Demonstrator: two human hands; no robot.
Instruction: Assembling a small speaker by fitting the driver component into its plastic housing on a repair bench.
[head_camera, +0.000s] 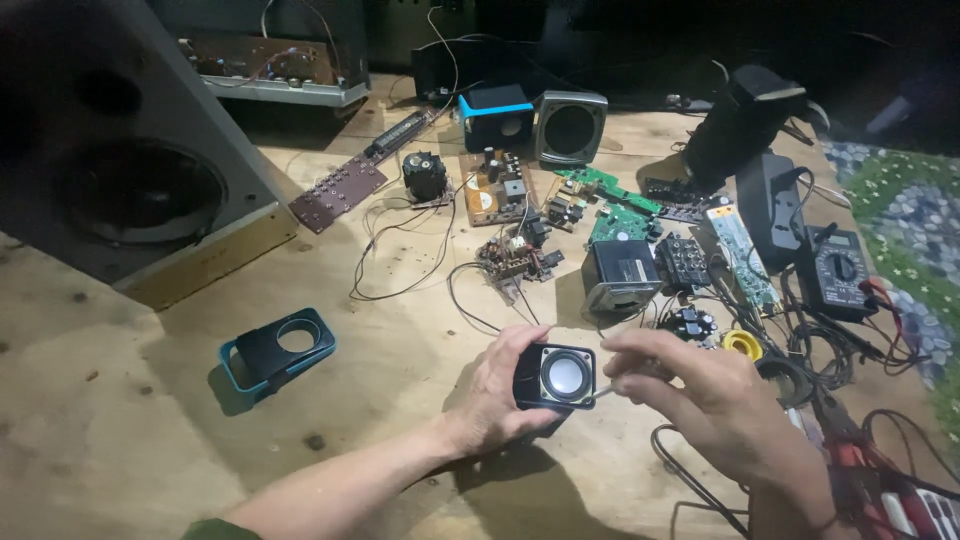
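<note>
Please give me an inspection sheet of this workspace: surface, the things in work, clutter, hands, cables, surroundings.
Surface: bare plywood board, stained.
Things in work: small black speaker module, cone facing up; thin metal tool at its right edge.
Clutter: blue-black speaker shell, circuit boards, multimeter, yellow tape roll.
Hands: left hand grips the module; right hand holds the tool.
Cables: loose thin wires mid-board; tangled leads at right.
Surroundings: large speaker cabinet at left; dim background.

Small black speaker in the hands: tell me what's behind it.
The left hand wraps behind the small black speaker; the right hand brings a thin tool to its edge. Its back is hidden.
</note>
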